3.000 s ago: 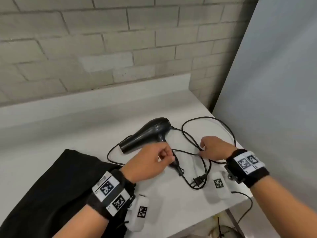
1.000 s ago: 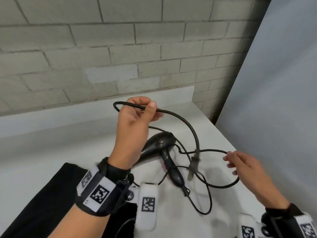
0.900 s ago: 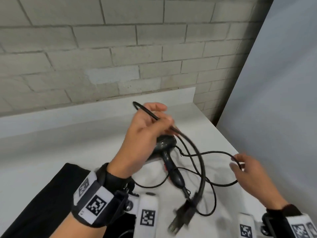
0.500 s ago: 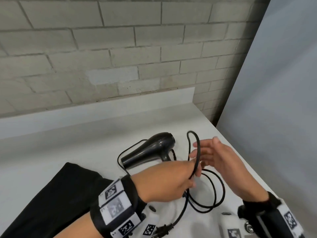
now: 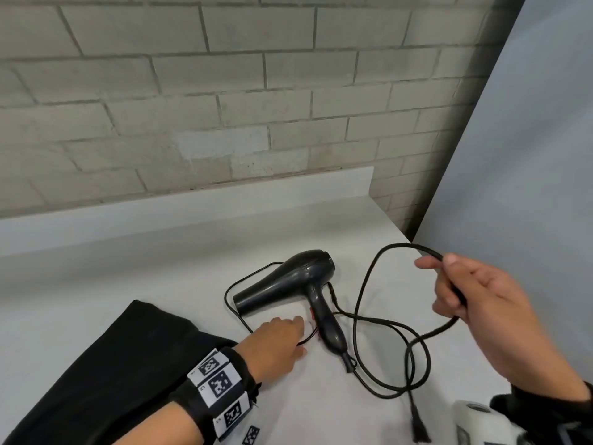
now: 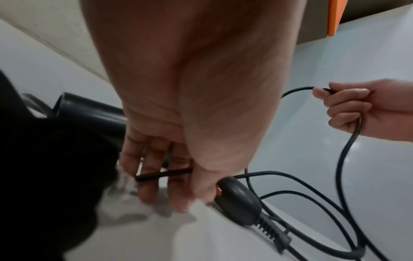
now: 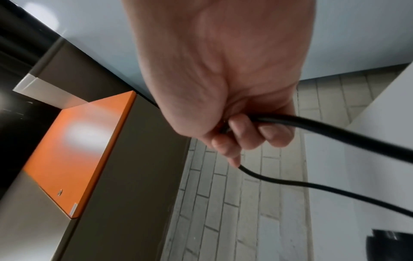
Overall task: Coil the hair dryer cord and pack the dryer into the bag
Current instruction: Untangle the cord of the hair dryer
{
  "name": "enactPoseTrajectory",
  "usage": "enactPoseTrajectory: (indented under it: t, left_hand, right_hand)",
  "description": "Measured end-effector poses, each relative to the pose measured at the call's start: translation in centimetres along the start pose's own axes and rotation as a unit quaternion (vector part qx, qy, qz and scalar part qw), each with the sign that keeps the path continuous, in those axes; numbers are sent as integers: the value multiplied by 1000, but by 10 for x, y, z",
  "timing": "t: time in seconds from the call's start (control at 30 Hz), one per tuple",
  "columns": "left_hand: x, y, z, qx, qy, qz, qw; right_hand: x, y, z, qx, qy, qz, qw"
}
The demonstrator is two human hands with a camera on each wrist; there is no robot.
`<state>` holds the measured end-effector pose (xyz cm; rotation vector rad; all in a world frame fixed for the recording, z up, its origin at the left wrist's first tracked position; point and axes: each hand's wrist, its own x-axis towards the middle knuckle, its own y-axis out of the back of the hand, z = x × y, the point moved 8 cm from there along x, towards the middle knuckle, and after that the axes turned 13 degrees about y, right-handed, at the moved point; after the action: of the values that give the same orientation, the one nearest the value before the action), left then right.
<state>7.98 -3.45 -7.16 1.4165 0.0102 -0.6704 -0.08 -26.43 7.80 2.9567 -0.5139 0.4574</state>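
The black hair dryer [image 5: 288, 281] lies on its side on the white counter [image 5: 160, 277], nozzle to the left. Its black cord [image 5: 362, 293] trails in loose loops to the right of the handle [image 6: 236, 197]. My right hand [image 5: 449, 284] is raised at the right, fingers curled round a loop of the cord [image 7: 312, 127]. My left hand [image 5: 288, 335] is down on the counter beside the handle, thumb and fingers pinching a stretch of cord [image 6: 161, 174]. The plug [image 5: 418, 428] lies near the front edge. The black bag [image 5: 112, 364] lies flat at the front left, under my left forearm.
A brick wall [image 5: 224, 107] with a low white ledge backs the counter. A grey panel [image 5: 529, 155] closes the right side. An orange-edged cabinet [image 7: 73, 150] shows in the right wrist view.
The hands have parted. My right hand has carried the cord loop up and to the right. My left hand has dropped to the counter beside the dryer handle and taken another stretch of cord.
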Motion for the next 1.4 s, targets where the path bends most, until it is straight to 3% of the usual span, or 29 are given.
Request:
enactPoseTrajectory:
  t: [0.13,0.33,0.43,0.53,0.63,0.7,0.77,0.87,0.97,1.07,1.17,1.27,1.4]
  left_hand:
    - [-8,27,5,-111,-50,17,992]
    - [-33,134,3,-263,-115,168,943]
    - [-41,168,0,-302,-118,198,925]
    - [-51,197,-7,-383,-125,220,888]
    - [-60,224,-14,-441,-127,243,855]
    - [-65,239,-11,-449,-143,253,845]
    - [-70,252,-7,-439,-160,267,843]
    - [-73,264,5,-432,-190,272,839]
    - [-79,270,25,-413,-238,263,839]
    - [-86,273,42,-372,-264,291,841]
    - [-90,276,38,-368,-263,326,830]
    - [-80,271,13,-423,-238,315,816]
    - [-48,237,-21,-459,-144,264,836]
  right_hand:
    - [-5,5,7,-68,-10,-38,997]
    - [-9,7,45,-268,-7,-71,961]
    - [-3,12,45,-322,15,-21,946]
    - [3,19,40,-349,41,35,936]
    - [3,20,25,-455,83,83,883]
    - [-1,7,2,-481,152,106,857]
    - [-7,-15,-22,-425,227,104,870]
    - [-10,-52,-40,-311,297,30,902]
    - [-2,-85,-28,-243,228,-71,940]
    - [8,-111,-18,-181,166,-150,958]
    - [18,-122,-33,-95,180,-164,965]
    - [24,-118,-53,8,177,-143,974]
    - [31,-104,-79,113,173,-98,974]
